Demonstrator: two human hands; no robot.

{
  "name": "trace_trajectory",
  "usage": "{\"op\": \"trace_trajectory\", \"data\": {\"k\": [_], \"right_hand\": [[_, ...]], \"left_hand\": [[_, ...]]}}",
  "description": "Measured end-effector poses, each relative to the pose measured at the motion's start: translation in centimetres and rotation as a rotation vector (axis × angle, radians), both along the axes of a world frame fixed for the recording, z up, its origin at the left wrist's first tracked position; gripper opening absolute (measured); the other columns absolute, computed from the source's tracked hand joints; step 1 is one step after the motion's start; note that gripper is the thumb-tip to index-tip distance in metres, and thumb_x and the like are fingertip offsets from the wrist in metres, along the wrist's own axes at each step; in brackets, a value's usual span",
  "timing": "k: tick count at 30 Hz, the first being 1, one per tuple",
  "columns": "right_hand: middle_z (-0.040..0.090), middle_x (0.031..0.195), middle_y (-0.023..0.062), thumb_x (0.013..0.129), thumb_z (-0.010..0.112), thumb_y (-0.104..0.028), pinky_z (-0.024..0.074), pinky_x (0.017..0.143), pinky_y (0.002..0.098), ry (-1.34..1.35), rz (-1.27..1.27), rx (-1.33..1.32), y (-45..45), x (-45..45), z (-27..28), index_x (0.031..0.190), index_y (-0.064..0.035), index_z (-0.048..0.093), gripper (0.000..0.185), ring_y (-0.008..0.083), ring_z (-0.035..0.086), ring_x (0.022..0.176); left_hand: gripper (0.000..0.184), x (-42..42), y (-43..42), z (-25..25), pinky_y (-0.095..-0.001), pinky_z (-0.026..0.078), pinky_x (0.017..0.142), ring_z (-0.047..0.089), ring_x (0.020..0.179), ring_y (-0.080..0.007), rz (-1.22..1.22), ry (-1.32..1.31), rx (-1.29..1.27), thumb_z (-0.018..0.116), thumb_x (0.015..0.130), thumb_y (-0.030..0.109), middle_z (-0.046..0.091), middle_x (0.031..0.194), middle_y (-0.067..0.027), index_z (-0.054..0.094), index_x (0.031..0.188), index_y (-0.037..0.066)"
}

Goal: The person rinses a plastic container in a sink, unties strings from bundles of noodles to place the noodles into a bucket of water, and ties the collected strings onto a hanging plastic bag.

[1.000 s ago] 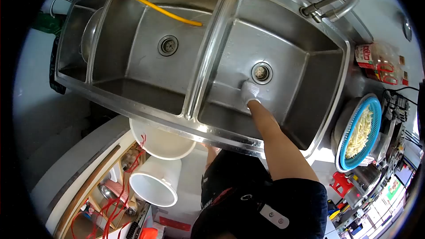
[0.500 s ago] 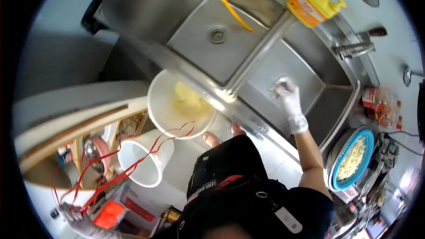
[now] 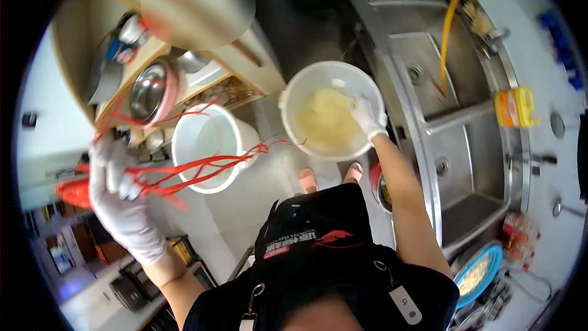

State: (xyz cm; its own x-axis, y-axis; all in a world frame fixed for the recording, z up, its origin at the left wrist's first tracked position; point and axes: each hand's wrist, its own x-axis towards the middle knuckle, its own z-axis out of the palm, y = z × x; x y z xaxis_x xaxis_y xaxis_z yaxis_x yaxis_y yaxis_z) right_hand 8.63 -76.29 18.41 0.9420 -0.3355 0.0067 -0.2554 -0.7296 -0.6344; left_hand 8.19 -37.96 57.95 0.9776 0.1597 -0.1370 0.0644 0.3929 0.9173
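Observation:
My left hand (image 3: pixel 116 190), in a white glove, is closed around a bundle of red plastic strips (image 3: pixel 208 162). The loose ends trail rightward over a white bucket (image 3: pixel 236 175), and a red bunched part (image 3: pixel 75 193) sticks out behind the fingers. My right hand (image 3: pixel 366 117), gloved too, is at the right inner side of a larger white bucket (image 3: pixel 291 113). Pale yellow, cloudy contents (image 3: pixel 327 116) fill that bucket's lower part. The right fingers are blurred against the contents, so their grip does not show.
To the right runs a steel double sink (image 3: pixel 429 125) with a yellow hose (image 3: pixel 450 37) and a yellow jug (image 3: pixel 514 107). A blue basket (image 3: pixel 493 276) of pale strips stands at lower right. Open shelves (image 3: pixel 162 49) with a steel bowl (image 3: pixel 149 92) are at upper left.
My right hand has left the sink and moved to the larger bucket. My left hand has come up with the red strips, and my view has turned left.

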Motion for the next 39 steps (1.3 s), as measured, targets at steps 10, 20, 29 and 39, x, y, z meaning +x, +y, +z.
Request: {"op": "trace_trajectory", "data": {"k": [10, 20, 29, 39], "right_hand": [[0.063, 0.096, 0.0067, 0.086, 0.055, -0.005, 0.0465, 0.078, 0.0254, -0.054, 0.743, 0.83, 19.0, 1.4, 20.5, 0.104, -0.0001, 0.059, 0.019, 0.0127, 0.059, 0.087], [0.064, 0.095, 0.0082, 0.093, 0.046, -0.025, 0.0475, 0.079, 0.0286, 0.429, 1.075, 1.153, 31.4, 1.0, 23.4, 0.109, 0.0027, 0.056, 0.034, 0.0147, 0.059, 0.084], [0.059, 0.112, 0.0177, 0.095, 0.034, -0.046, 0.0467, 0.087, 0.0349, 1.268, 0.937, 1.668, 37.1, -1.9, 17.5, 0.118, 0.0062, 0.049, 0.059, 0.0263, 0.059, 0.098], [0.065, 0.094, 0.0071, 0.097, 0.029, -0.044, 0.0418, 0.087, 0.0298, 0.811, 1.564, 0.706, 39.9, -8.8, 4.5, 0.105, -0.0001, 0.06, 0.055, 0.0181, 0.058, 0.088]], "left_hand": [[0.028, -1.6, 5.7, -4.2, -0.0188, 0.023, 0.04, 0.029, 0.042, -0.0047, -0.119, 0.059, 0.073, 0.044, 0.095, 0.031, 0.049, 0.062, 0.0005, 0.056, 0.091, 0.006], [0.024, -9.8, 8.7, -5.0, -0.0193, 0.022, 0.04, 0.031, 0.043, -0.0048, 0.099, 0.167, 0.197, 0.048, 0.093, 0.028, 0.049, 0.06, 0.0011, 0.056, 0.085, 0.006], [0.028, -18.0, 13.6, -6.6, -0.0203, 0.023, 0.046, 0.033, 0.048, -0.006, 0.046, 0.219, 0.321, 0.046, 0.095, 0.026, 0.044, 0.056, 0.0025, 0.059, 0.084, 0.003], [0.024, -24.8, 28.7, 0.9, -0.0161, 0.021, 0.037, 0.022, 0.04, -0.0015, 0.596, -0.129, 0.07, 0.044, 0.096, 0.029, 0.039, 0.06, 0.0069, 0.055, 0.092, 0.008]]}}
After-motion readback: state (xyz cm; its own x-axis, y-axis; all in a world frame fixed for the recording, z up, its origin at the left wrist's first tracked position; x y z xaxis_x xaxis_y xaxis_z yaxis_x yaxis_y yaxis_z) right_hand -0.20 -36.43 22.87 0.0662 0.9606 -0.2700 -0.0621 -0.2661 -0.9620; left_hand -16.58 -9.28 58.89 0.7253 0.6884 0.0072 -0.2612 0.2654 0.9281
